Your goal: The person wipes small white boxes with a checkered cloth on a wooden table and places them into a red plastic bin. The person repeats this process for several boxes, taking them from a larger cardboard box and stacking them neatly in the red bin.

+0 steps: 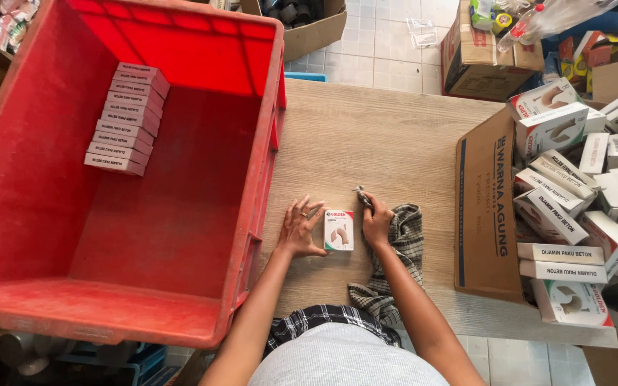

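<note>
A small white box [339,229] with a red and green panel lies flat on the wooden table [366,143]. My left hand [300,227] rests beside its left edge, fingers spread, fingertips touching the box. My right hand [375,219] sits at the box's right edge, closed around a small dark tool whose tip pokes up above the knuckles. Under that hand lies a checked grey cloth [395,261] that trails toward the table's near edge.
A big red plastic crate [202,214] stands to the left, with a row of several similar boxes [124,118] stacked along its far-left wall. An open cardboard carton [488,207] full of white boxes [574,207] sits on the right. More cartons stand on the tiled floor behind.
</note>
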